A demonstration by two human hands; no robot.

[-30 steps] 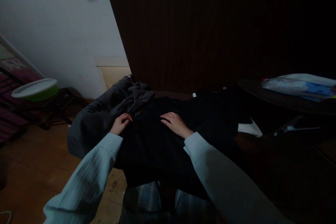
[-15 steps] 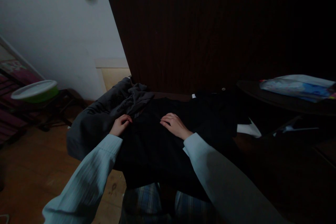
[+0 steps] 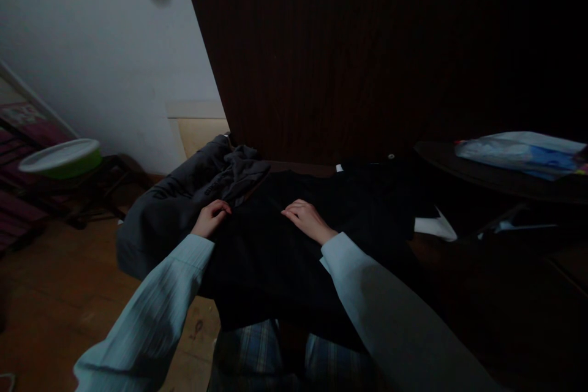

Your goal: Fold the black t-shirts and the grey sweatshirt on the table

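"So, how's it looking on your feed?"

"I see the left hand [image 3: 211, 218] curled where the black garment [image 3: 271, 257] meets the grey clothing [image 3: 156, 220]; I can't tell whether its fingers pinch cloth. The right hand [image 3: 307, 220] is over the black garment's middle, fingers pressed together."

"Where's that garment lying?"

"Spread out in front, near edge reaching the plaid trousers [image 3: 260, 349]."

"Your worry?"

"The grey clothing could get dragged along, I'd judge, if the left hand catches both fabrics; this dim light could hide a crease."
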